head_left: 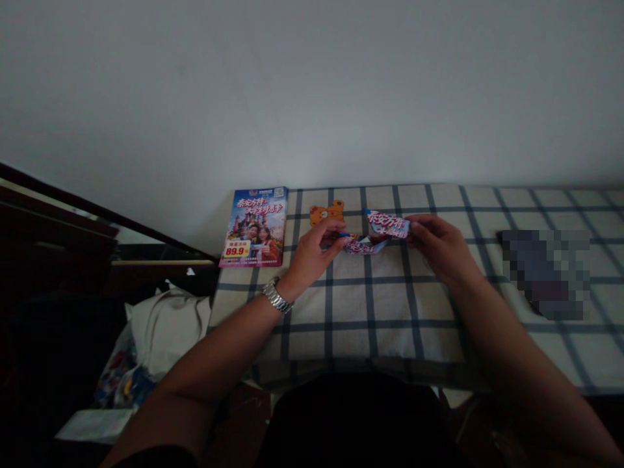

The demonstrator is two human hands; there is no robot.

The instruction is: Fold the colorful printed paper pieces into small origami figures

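Observation:
Between my hands is a folded flyer [385, 224], its pink, white and blue print like that on the stack at the left. It is creased into a pointed, open shape, held just above the checked tablecloth. My left hand [322, 244], with a metal watch on the wrist, pinches the left end between thumb and fingers. The right end is gripped by my right hand [433, 244], whose fingers are curled and partly hidden from view. A cartoon bear picture [326, 213] lies on the cloth just beyond my left hand.
A stack of flyers [254, 227] lies at the table's left end. On the right is a blurred-out dark object [543, 273]. The checked cloth [394, 331] reaches the grey wall [341, 97]. A white bag [168, 328] stands below, left of the table.

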